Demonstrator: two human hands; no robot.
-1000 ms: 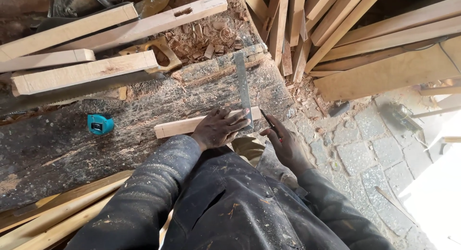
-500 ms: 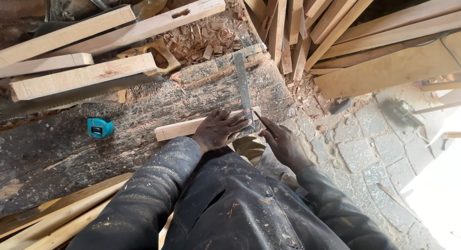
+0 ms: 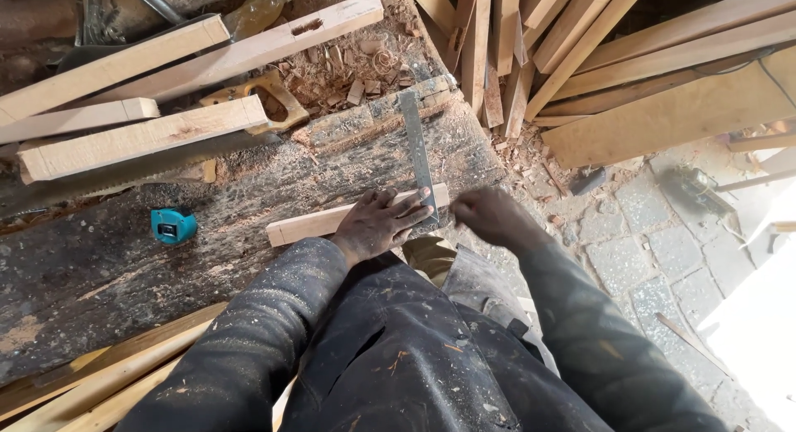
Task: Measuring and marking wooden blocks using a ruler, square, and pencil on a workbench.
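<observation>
Person stands at a rough dark workbench [image 3: 124,266] dusted with sawdust. Landmark: the short pale wood strip [image 3: 307,223] lying near the bench's front edge, close to its right end.

Left hand [image 3: 377,225] lies flat on the strip's right half, fingers spread, pressing it down along with the lower end of a metal square [image 3: 417,150]. It is a flat press, not a closed fist. The square's blade crosses the strip's right end and runs away from it over the bench, toward the far edge.

Right hand [image 3: 489,215] is just right of the strip's right end, beside the square's blade, blurred. Fingers look curled, but what they grip, if anything, cannot be told here.

Left of the strip, well apart: a teal tape measure [image 3: 173,225] on the bench. Beyond the strip, on the far-left part of the bench: several pale timber lengths [image 3: 141,138], and a hand saw with a wooden handle [image 3: 269,96] partly under them. Wood chips and shavings [image 3: 348,67] piled beyond the strip near the square's far tip. Right and beyond the strip: a stack of leaning planks [image 3: 630,67] off the bench. Right of the strip, below bench level: stone-paved floor [image 3: 622,258]. Nearer than the strip, at lower left: more pale boards [image 3: 91,382]. Dark dusty sleeves and trousers fill the bottom.
</observation>
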